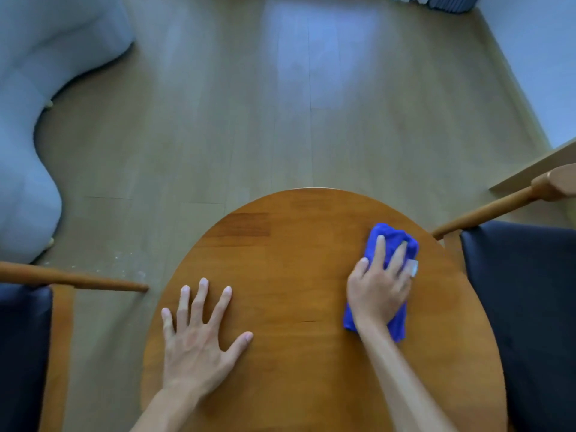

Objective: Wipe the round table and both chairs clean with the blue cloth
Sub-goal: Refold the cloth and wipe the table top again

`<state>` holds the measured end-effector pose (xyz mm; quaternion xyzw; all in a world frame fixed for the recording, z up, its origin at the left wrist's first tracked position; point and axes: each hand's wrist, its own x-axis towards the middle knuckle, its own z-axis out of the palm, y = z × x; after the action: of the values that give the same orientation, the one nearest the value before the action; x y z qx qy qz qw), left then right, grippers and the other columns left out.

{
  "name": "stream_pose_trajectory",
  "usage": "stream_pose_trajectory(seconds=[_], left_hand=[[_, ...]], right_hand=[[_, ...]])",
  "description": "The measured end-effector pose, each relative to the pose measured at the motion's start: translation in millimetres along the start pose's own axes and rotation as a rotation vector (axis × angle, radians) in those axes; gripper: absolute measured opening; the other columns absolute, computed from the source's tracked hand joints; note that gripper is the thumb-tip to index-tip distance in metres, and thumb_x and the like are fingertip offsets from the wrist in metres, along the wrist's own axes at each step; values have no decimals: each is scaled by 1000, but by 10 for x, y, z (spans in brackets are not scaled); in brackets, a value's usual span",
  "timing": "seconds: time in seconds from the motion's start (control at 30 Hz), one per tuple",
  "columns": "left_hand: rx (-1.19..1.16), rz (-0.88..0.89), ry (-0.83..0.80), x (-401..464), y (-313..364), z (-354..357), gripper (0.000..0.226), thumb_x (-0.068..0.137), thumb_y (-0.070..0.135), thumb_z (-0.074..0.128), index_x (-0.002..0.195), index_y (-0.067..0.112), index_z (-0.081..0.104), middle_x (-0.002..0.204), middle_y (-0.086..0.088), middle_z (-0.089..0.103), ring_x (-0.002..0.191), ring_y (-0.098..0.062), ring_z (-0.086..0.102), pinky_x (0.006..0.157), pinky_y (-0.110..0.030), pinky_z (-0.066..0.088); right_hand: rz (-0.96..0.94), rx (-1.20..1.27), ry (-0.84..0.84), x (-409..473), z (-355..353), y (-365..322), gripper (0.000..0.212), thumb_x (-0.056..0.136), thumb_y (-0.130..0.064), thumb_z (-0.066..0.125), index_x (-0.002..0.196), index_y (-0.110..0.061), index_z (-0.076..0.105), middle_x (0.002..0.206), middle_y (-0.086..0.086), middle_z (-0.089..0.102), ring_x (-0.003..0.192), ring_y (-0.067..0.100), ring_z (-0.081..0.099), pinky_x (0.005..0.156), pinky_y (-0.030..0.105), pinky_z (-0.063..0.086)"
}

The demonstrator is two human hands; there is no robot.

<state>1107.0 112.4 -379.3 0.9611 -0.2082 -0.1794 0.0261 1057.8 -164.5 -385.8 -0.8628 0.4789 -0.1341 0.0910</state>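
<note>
Left hand point(199, 335) — flat, fingers spread, palm down on round wooden table point(290, 275), holding nothing. Right hand point(378, 285) — fingers fairly straight, pressing folded blue cloth point(393, 238) onto tabletop near its right edge; white tag shows at cloth's side. Dark-cushioned wooden chair point(523, 300) at right, second chair point(25, 338) at left. Pale sofa point(37, 88) on wood floor point(249, 120), far left.
</note>
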Motion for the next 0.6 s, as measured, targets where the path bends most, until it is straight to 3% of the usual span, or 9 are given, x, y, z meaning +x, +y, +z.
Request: stream_pose_trajectory(seconds=[0.1,0.17,0.23,0.3,0.37,0.43,0.5,0.6], left_hand=[[-120,-36,17,-5,-56,-71,77,75,75,23,144,42,31,157,3,23,146,-23,11,114,-57,15],[-317,-85,52,-13,-56,-169,77,75,68,17,145,39,30,157,8,21,147,-15,7,118,-50,8],[-430,-100,122,-56,55,-271,77,77,65,17,147,33,29,158,4,20,147,-16,6,119,-47,8],[-468,-47,152,-127,331,-292,76,80,66,22,148,31,28,158,-1,15,147,-19,3,118,-44,12],[-464,1,136,-188,671,-193,78,79,67,29,148,30,27,159,-5,7,146,-23,0,116,-44,20],[-380,-5,144,-189,952,-60,77,78,62,38,145,23,37,158,-16,7,146,-34,3,111,-50,29],[-303,8,214,-136,1215,45,70,79,53,44,139,17,47,155,-24,15,144,-42,10,109,-54,32],[-268,237,258,-124,1795,177,61,80,42,53,137,22,50,155,-22,21,144,-39,14,109,-51,30]], right_hand=[[-292,91,-152,-892,62,-797,58,84,-32,45,141,-23,49,153,17,36,136,45,36,107,56,35],[-434,204,-351,-1402,-77,-1024,61,85,-38,42,146,-32,40,159,11,22,146,39,18,113,56,21],[-535,379,-568,-1386,-268,-845,57,91,-40,32,147,-45,27,162,-6,4,150,22,-4,119,48,9],[-477,471,-552,-1058,-420,-338,53,93,-39,27,146,-45,27,159,-17,6,150,11,-2,121,42,11],[-314,311,-401,-713,-491,342,53,94,-39,28,146,-34,37,159,-9,18,149,15,8,119,48,17],[-216,108,-373,-494,-522,932,56,95,-43,24,147,-27,39,160,-1,20,149,19,8,120,52,13],[-228,0,-406,-456,-489,1192,57,96,-43,21,149,-26,34,161,2,19,150,20,5,121,50,8],[-286,-58,-343,-484,-413,1276,53,97,-36,26,147,-22,39,158,6,27,148,24,16,120,44,8]])
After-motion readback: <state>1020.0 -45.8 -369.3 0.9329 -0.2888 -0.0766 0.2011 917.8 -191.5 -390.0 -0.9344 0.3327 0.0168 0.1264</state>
